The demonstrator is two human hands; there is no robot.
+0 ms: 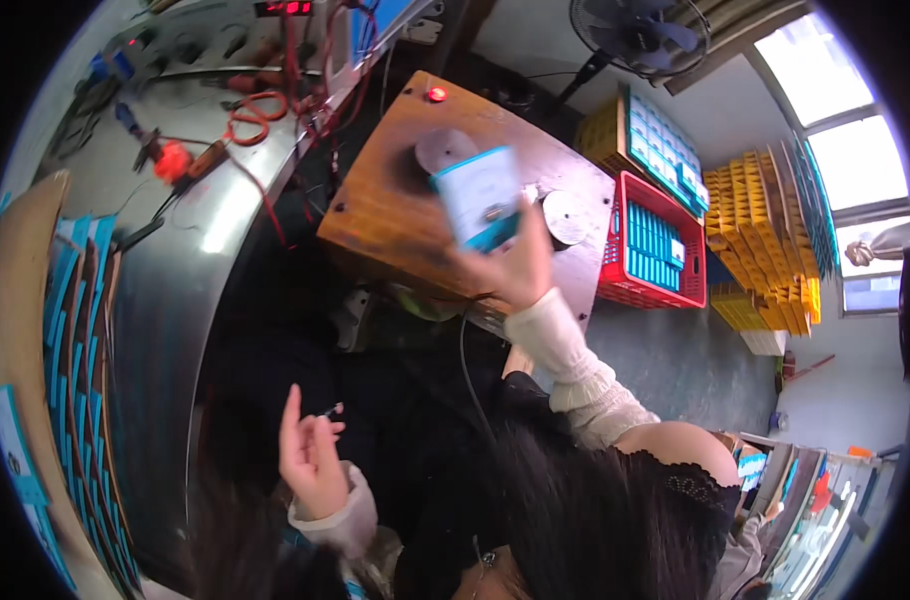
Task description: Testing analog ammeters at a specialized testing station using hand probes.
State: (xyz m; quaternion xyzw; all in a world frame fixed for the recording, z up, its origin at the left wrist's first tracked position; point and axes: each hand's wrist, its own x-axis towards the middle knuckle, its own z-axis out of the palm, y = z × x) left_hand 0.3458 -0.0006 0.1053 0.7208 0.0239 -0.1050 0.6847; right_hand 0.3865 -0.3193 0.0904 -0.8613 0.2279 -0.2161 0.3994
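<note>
Over the wooden-topped bench [375, 205], my right hand [520, 262] grips a flat white-and-teal box [480, 195] by its near edge. The box and fingers are smeared by motion. A round grey disc [445, 152] lies on the bench just beyond the box, and a paler round disc [567, 218] sits right of my hand. Low on the left, my left hand [313, 455] is held over my dark clothing, index finger raised. Its other fingers close on a small dark piece [331, 411], too small to name.
A red crate [700, 285] of teal boxes stands right of the bench, beside stacked yellow trays [760, 215]. Left is a metal table [165, 290] with orange-handled scissors [255, 118], cables and a cardboard-divided stack of teal pieces [80, 370]. A fan [640, 35] stands behind.
</note>
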